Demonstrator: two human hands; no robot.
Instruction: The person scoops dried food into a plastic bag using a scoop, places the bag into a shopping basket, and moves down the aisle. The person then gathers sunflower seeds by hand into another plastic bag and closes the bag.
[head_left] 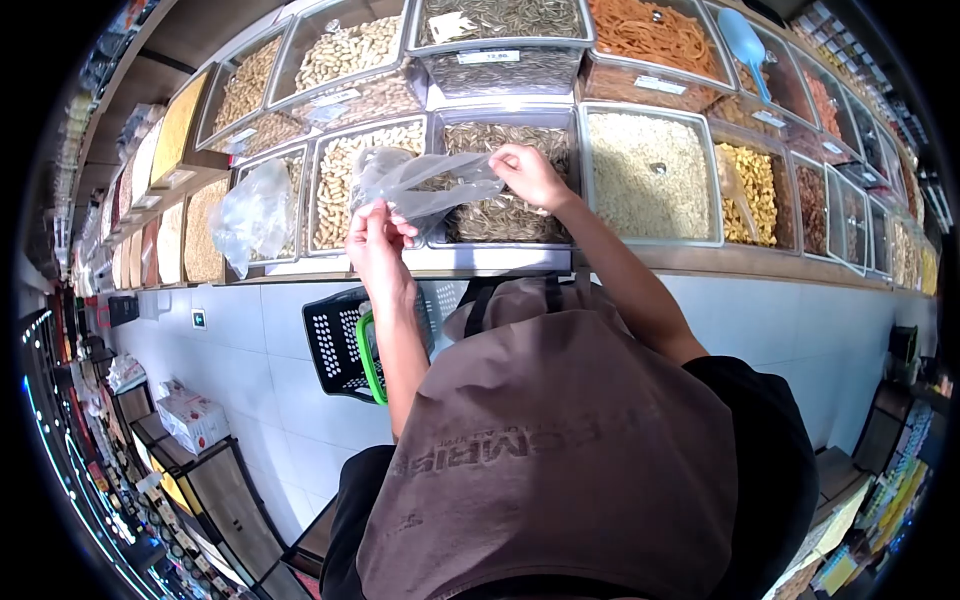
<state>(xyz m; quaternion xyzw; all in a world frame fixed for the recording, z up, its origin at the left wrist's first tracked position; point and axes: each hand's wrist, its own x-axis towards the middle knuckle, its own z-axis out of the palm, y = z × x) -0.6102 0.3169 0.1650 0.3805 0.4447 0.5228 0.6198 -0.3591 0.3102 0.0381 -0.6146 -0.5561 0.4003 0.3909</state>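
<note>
A clear plastic bag (430,182) is stretched between my two hands, above the bins of peanuts (335,175) and sunflower seeds (505,222). My left hand (380,250) pinches its lower left part, fingers closed on the film. At the bag's right end, my right hand (530,175) grips the edge between thumb and fingers, over the sunflower seeds. The bag looks thin, crumpled and see-through, with no contents showing in it. Another clear plastic bag (255,212) lies bunched on a bin to the left.
Below the counter, a black basket (335,340) with a green handle stands on the tiled floor (235,350). Right of the sunflower seeds is a bin of pale flat seeds (650,175). A blue scoop (743,45) rests on the upper right bins. A white box (190,420) sits behind at lower left.
</note>
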